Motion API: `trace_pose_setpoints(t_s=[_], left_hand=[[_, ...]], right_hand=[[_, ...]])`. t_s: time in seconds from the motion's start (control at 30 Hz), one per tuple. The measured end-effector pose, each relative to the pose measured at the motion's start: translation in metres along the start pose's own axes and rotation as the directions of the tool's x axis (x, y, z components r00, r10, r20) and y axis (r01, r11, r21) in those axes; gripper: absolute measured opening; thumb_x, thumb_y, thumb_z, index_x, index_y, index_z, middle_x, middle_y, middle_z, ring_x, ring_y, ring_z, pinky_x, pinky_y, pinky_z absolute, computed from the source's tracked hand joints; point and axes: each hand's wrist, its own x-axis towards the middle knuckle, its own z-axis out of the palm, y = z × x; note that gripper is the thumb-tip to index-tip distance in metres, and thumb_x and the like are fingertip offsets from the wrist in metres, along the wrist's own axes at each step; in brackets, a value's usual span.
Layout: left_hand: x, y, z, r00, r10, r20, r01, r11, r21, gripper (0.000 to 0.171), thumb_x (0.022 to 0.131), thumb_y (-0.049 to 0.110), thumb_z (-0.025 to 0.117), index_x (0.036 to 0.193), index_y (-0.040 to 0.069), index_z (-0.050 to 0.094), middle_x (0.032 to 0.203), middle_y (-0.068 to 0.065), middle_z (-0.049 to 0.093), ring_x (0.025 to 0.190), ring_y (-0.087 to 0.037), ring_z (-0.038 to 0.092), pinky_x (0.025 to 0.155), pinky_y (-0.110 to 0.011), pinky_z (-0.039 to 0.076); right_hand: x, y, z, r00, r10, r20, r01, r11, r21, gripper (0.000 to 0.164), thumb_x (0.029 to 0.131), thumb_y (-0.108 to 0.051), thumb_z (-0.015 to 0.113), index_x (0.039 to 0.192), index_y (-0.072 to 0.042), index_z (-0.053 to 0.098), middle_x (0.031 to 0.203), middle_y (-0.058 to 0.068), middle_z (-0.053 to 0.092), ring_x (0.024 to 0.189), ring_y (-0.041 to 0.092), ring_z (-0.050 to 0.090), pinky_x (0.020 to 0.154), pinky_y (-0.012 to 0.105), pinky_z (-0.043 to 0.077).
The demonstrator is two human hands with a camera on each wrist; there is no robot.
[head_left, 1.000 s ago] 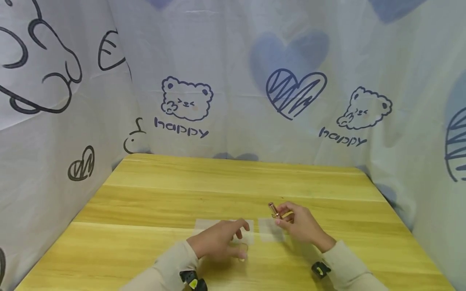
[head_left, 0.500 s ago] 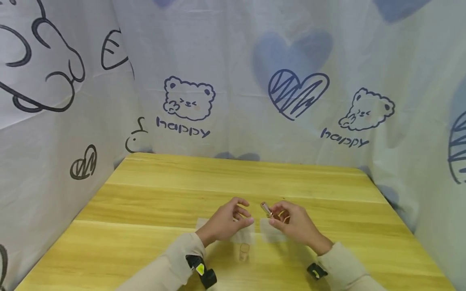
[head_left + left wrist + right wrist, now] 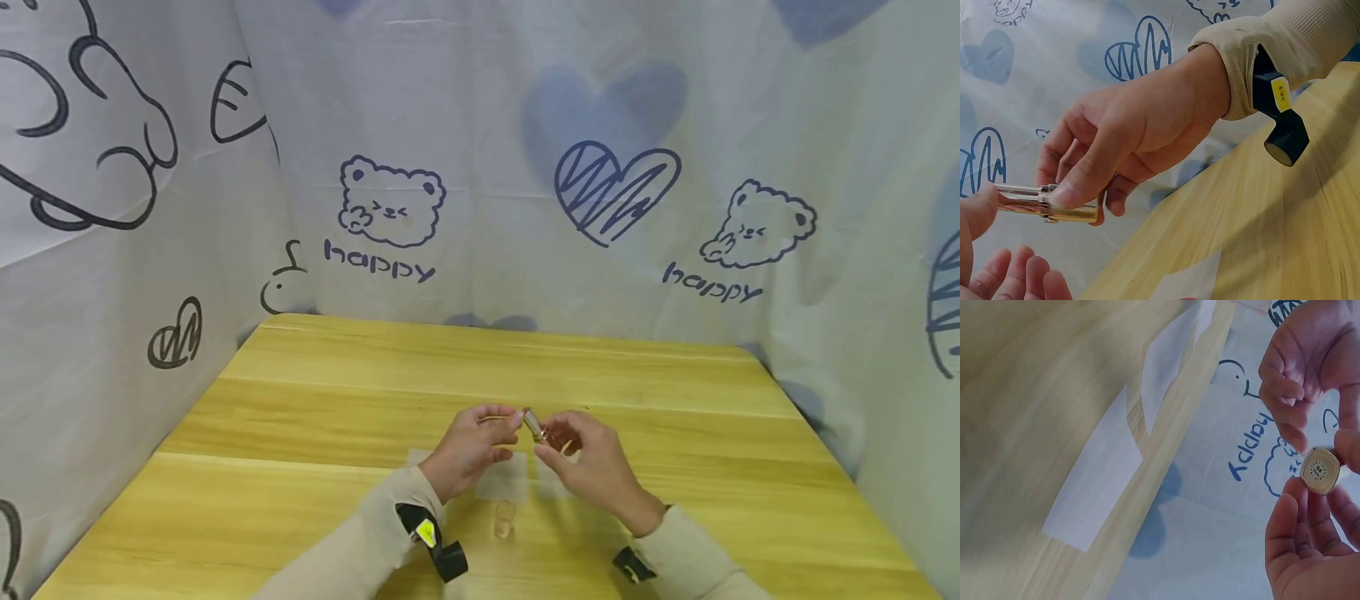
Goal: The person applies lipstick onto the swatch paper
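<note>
A shiny gold and silver lipstick tube (image 3: 533,423) is held tilted above the table, between both hands. My right hand (image 3: 596,467) grips its gold base between thumb and fingers. At the silver end, my left hand (image 3: 468,446) pinches the tube, its thumb (image 3: 979,209) right on the tip. The remaining left fingers (image 3: 1013,275) are loosely bent, apart from the tube. The flat underside of the tube (image 3: 1320,470) with a round printed mark faces the right wrist camera. A small clear cap (image 3: 504,518) stands on the table below the hands.
White paper sheets (image 3: 504,479) lie on the wooden table (image 3: 300,500) under and behind the hands; another sheet (image 3: 1094,475) shows in the right wrist view. A printed white cloth (image 3: 480,125) surrounds the table at the back and sides.
The left hand has left the clear cap on the table and moved up and right to the lipstick's end. The right hand has brought the lipstick slightly left.
</note>
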Motion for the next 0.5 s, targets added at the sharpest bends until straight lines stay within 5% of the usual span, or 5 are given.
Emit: trace_pose_setpoints(t_s=[0.27,0.5], left_hand=[[0.002,-0.002,0.007,1.0,0.023,-0.012,-0.023,0.999,-0.028,0.039,0.094,0.025,0.067,0.117,-0.003,0.053,0.101,-0.007,0.059,0.086,-0.017,0.054,0.071,-0.028,0.05],[0.0,-0.003,0.014,0.995,0.011,-0.099,-0.013,1.0,-0.021,0.027,0.092,0.025,0.069,0.102,0.003,0.057,0.093,-0.003,0.057,0.082,-0.017,0.051,0.065,-0.026,0.047]], right_hand=[[0.002,-0.002,0.006,0.997,-0.021,-0.075,0.018,0.999,-0.04,0.03,0.073,-0.003,0.084,0.095,-0.004,0.063,0.078,-0.003,0.061,0.066,0.01,0.058,0.056,0.027,0.052],[-0.001,-0.002,0.008,0.996,-0.047,-0.078,0.04,0.996,-0.084,0.03,0.071,-0.008,0.086,0.088,-0.007,0.061,0.077,-0.004,0.06,0.064,0.01,0.057,0.055,0.025,0.05]])
